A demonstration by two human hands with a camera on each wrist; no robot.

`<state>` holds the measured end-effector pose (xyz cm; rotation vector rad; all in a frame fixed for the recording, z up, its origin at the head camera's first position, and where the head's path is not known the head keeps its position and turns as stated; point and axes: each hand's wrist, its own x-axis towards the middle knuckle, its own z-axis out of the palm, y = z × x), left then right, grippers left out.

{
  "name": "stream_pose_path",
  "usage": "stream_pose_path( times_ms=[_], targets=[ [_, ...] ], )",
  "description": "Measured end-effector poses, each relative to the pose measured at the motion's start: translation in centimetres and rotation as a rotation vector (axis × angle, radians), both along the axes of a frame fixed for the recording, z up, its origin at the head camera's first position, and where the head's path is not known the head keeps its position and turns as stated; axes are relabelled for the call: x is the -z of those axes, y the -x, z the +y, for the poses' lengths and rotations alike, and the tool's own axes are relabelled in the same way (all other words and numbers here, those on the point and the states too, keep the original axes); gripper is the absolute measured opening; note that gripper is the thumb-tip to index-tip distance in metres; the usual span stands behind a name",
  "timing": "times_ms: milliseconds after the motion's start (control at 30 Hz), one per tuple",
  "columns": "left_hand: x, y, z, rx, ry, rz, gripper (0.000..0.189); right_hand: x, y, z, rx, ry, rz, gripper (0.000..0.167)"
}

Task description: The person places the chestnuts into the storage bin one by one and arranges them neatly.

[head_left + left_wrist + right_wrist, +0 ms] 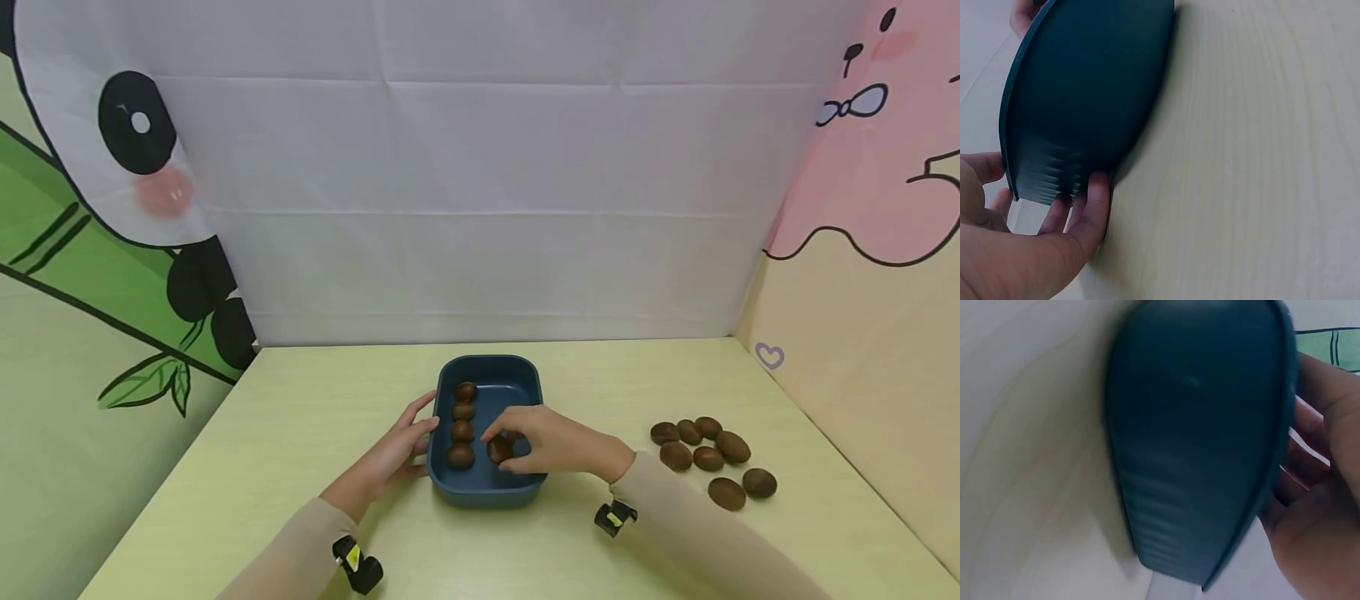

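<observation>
A blue rectangular box (486, 498) stands on the table. Inside it, along its left side, several brown chestnuts (462, 431) form a row. My right hand (558, 440) reaches over the right rim and pinches a chestnut (499, 450) between thumb and fingers, low in the box. Part of another brown thing shows behind that chestnut, mostly hidden by the fingers. On the opposite side, my left hand (390, 458) rests against the outer wall, its fingertips (1099, 184) touching the box low down. In the right wrist view the box wall (1197, 437) hides the held chestnut.
Several loose chestnuts (708, 458) lie grouped on the pale wooden table (600, 550), to the right of the box. A white cloth backdrop (495, 208) rises behind the table, with cartoon-printed panels at both sides.
</observation>
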<state>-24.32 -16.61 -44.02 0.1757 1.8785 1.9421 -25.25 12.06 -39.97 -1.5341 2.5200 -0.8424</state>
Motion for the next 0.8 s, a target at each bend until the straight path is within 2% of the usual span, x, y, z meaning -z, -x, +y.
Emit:
stream_pose_path(
  times_ms=[367, 567, 800],
  targets=[
    [0.1, 0.1, 0.0, -0.005, 0.007, -0.001, 0.061, 1.4, 0.2, -4.3, -0.111, -0.067, 0.057, 0.034],
    [0.0, 0.1, 0.0, -0.001, 0.004, 0.000, 0.061, 2.3, 0.5, -5.7, -0.128, -0.121, 0.101, 0.032],
    [0.0, -0.1, -0.2, 0.017, -0.011, 0.002, 0.063, 2.8, 0.6, -6.2, -0.135, -0.134, 0.106, 0.035]
  ],
)
